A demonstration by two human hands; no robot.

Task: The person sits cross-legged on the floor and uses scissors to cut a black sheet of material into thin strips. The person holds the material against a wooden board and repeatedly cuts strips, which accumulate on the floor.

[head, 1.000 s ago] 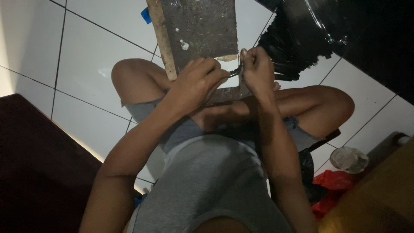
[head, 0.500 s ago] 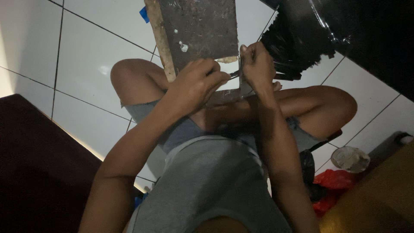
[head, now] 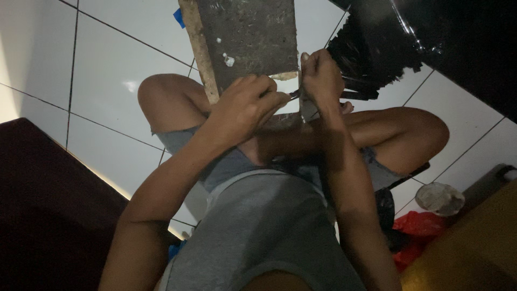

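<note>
While the person sits cross-legged on the white tiled floor (head: 107,81), both hands meet over the near end of a rough dark board (head: 253,37) that lies on the floor and reaches in over the lap. The left hand (head: 245,108) is curled shut around a small thin dark piece (head: 293,94), pinching it between thumb and fingers; the right hand (head: 321,75) is closed on the other end of that same piece, thumb pointing up. The hands sit just beside each other, almost touching, directly above the board's near edge. What the piece is cannot be told in this dim light; it looks like a narrow strip or a slim tool.

To the right of the board lies a heap of thin dark strips (head: 361,75) against a sheet of black plastic (head: 441,43), and the held piece looks much like them. Judging by that, the work seems to be mid-course: one strip is in hand over the board, many lie in the heap, and no set-aside finished pile can be made out. A red bag (head: 414,237) and a small round container (head: 439,198) rest well apart, near the right knee.
</note>
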